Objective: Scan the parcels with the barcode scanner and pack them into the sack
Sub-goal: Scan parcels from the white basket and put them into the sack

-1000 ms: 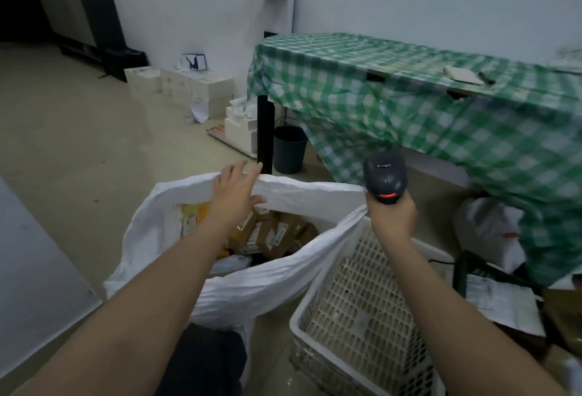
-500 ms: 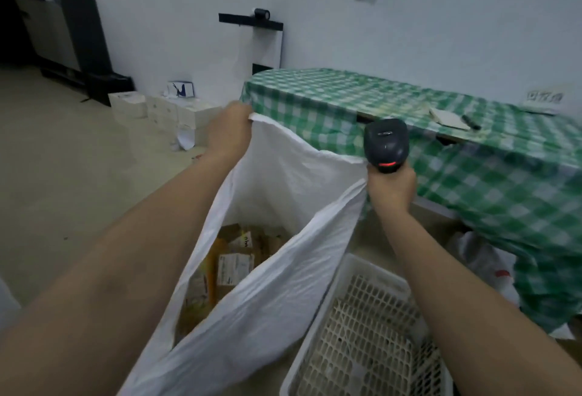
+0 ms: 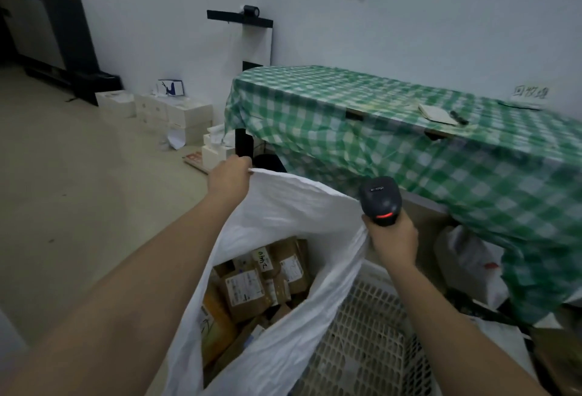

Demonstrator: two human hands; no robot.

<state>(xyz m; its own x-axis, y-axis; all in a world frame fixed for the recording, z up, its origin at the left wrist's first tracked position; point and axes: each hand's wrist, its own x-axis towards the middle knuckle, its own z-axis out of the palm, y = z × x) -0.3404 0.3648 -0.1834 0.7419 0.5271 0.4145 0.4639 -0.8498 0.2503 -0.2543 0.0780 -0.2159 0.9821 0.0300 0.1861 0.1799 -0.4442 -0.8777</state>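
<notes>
Both hands are working the mouth of the sack, so the step in hand looks like the packing side of the job, not scanning. Going left to right: at about ten o'clock from the sack's opening, the left hand is pinching the far rim of the white fabric and holding it high, fingers curled over the edge. Below that lifted rim, near the six o'clock part of the opening, several brown parcels with white labels are lying inside, piled loosely, one bearing handwritten marks. At about two o'clock from the parcels, the right hand is gripping the barcode scanner by its handle, head upright and a red light glowing on its back, while the same fist seems to be catching the sack's near rim; how firmly cannot be told. Lower right, at five o'clock, the white perforated crate is sitting just beside the sack, with no parcel visible on its bare mesh. Judging from this, most parcels are already packed; the next move is calling for settling the load or closing the mouth, with the scanner probably set aside first
</notes>
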